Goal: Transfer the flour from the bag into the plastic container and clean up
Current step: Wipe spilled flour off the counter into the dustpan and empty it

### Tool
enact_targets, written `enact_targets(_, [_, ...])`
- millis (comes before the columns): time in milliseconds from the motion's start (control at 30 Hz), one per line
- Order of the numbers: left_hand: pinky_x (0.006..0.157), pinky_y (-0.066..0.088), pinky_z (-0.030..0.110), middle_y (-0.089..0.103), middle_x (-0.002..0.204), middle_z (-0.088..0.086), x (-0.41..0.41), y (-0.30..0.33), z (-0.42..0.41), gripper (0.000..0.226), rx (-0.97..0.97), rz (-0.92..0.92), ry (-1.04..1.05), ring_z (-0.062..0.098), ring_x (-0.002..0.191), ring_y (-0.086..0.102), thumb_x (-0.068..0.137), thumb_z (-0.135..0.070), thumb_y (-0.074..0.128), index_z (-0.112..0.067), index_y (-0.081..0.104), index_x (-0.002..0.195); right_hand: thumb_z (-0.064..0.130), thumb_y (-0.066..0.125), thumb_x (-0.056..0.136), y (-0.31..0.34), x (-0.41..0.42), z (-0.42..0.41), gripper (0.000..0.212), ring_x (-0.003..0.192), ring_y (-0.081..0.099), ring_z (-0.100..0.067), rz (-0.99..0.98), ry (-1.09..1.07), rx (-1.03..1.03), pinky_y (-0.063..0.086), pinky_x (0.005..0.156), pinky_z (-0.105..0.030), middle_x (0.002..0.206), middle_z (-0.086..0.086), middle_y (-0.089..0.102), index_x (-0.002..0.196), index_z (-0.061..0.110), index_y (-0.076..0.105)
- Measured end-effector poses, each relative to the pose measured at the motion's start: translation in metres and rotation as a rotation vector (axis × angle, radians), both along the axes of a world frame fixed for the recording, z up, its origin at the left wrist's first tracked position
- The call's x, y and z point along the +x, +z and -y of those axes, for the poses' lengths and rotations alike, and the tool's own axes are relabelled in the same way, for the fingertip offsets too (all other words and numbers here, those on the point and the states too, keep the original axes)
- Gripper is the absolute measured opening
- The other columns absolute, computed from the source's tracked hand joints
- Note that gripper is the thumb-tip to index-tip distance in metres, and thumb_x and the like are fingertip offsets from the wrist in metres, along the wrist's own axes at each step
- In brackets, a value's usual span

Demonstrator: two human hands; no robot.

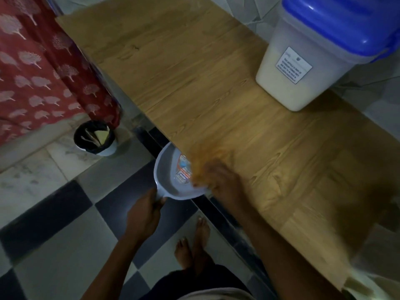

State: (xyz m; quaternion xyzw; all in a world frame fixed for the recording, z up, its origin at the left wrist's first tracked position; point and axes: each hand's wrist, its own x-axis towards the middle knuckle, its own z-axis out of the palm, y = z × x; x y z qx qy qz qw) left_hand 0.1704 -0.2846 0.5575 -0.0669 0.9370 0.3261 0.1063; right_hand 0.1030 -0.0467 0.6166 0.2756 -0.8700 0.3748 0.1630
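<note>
Left hand (pixel 145 210) grips dustpan (pixel 175 176); right hand (pixel 220 180) blurred — grip unclear; lidded container (pixel 303 68) part-full of flour.

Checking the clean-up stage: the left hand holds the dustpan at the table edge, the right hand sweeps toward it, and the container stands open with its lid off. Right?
Not quite. In the head view the container has its blue lid on. The rest holds: the left hand holds the dustpan at the table edge, and the blurred right hand sweeps toward it.
</note>
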Motion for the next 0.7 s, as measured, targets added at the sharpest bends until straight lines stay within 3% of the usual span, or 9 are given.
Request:
enact_targets(100, [0.059, 0.048, 0.038, 0.058, 0.07, -0.009, 0.003, 0.003, -0.005, 0.018, -0.012, 0.011, 0.042, 0.007, 0.065, 0.056, 0.1, -0.039, 0.049, -0.032, 0.048, 0.083, -0.008, 0.059, 0.078, -0.011, 0.014, -0.006, 0.035, 0.115, 0.065, -0.025, 0.275, -0.099, -0.022, 0.055, 0.093, -0.045, 0.115, -0.013, 0.071, 0.109, 0.002, 0.073])
enact_targets(167, [0.058, 0.05, 0.038, 0.058, 0.069, -0.008, 0.006, -0.002, -0.007, 0.02, -0.024, 0.028, 0.038, 0.011, 0.065, 0.058, 0.099, -0.041, 0.049, -0.029, 0.048, 0.083, 0.014, 0.066, 0.092, 0.006, 0.011, -0.032, 0.025, 0.112, 0.066, -0.026, 0.305, -0.244, -0.107, 0.055, 0.095, -0.046, 0.117, -0.014, 0.071, 0.112, 0.0, 0.072])
enact_targets(233, [0.06, 0.052, 0.04, 0.06, 0.071, -0.007, 0.013, -0.01, -0.009, 0.02, -0.021, 0.057, 0.041, 0.013, 0.068, 0.06, 0.099, -0.042, 0.048, -0.027, 0.05, 0.086, 0.041, 0.053, 0.098, 0.026, -0.009, -0.08, 0.05, 0.105, 0.068, -0.024, 0.226, -0.463, -0.118, 0.054, 0.095, -0.039, 0.115, -0.016, 0.071, 0.116, -0.003, 0.069])
enact_targets(333, [0.061, 0.048, 0.035, 0.06, 0.075, -0.007, 0.023, -0.014, -0.016, 0.019, -0.034, 0.071, 0.028, 0.018, 0.072, 0.061, 0.099, -0.04, 0.05, -0.026, 0.049, 0.086, 0.035, 0.05, 0.088, 0.026, -0.044, -0.151, 0.042, 0.084, 0.069, -0.033, 0.163, -0.835, 0.096, 0.052, 0.08, -0.038, 0.095, -0.021, 0.073, 0.1, 0.0, 0.072])
enact_targets(400, [0.062, 0.047, 0.034, 0.061, 0.079, -0.007, 0.031, -0.014, -0.023, 0.014, -0.028, 0.07, -0.005, 0.016, 0.073, 0.06, 0.099, -0.039, 0.05, -0.028, 0.051, 0.09, 0.029, 0.057, 0.084, 0.001, -0.048, -0.162, 0.033, 0.086, 0.069, -0.038, 0.263, -0.928, 0.203, 0.049, 0.084, -0.037, 0.097, -0.022, 0.072, 0.099, 0.004, 0.072])
enact_targets(500, [0.066, 0.046, 0.033, 0.06, 0.087, -0.009, 0.04, -0.012, -0.036, 0.012, -0.039, 0.113, -0.033, 0.013, 0.077, 0.058, 0.1, -0.038, 0.05, -0.026, 0.053, 0.097, 0.033, 0.055, 0.093, -0.035, -0.023, -0.121, 0.036, 0.107, 0.064, -0.021, 0.335, -0.633, 0.146, 0.045, 0.099, -0.029, 0.119, -0.012, 0.069, 0.118, 0.01, 0.068])
enact_targets(567, [0.067, 0.048, 0.034, 0.059, 0.085, -0.01, 0.047, -0.01, -0.045, 0.012, -0.036, 0.114, -0.047, 0.016, 0.08, 0.061, 0.099, -0.041, 0.048, -0.029, 0.051, 0.095, 0.019, 0.053, 0.097, -0.037, 0.016, -0.065, 0.022, 0.11, 0.059, -0.011, 0.263, -0.316, -0.005, 0.039, 0.106, -0.015, 0.117, -0.003, 0.066, 0.112, 0.012, 0.068])
enact_targets(633, [0.069, 0.049, 0.035, 0.061, 0.087, -0.01, 0.052, -0.003, -0.054, 0.015, -0.015, 0.113, -0.057, 0.016, 0.083, 0.063, 0.099, -0.043, 0.046, -0.03, 0.053, 0.097, -0.009, 0.052, 0.08, -0.035, 0.051, -0.036, 0.036, 0.111, 0.063, -0.02, 0.273, -0.141, -0.048, 0.045, 0.106, -0.022, 0.114, -0.008, 0.069, 0.105, 0.007, 0.071])
enact_targets(700, [0.067, 0.05, 0.035, 0.062, 0.087, -0.01, 0.057, 0.0, -0.062, 0.023, -0.002, 0.09, -0.06, 0.015, 0.081, 0.063, 0.096, -0.047, 0.041, -0.029, 0.055, 0.099, -0.014, 0.049, 0.076, -0.022, 0.058, -0.055, 0.043, 0.11, 0.066, -0.027, 0.325, -0.1, -0.119, 0.053, 0.099, -0.038, 0.114, -0.015, 0.07, 0.108, 0.002, 0.073])
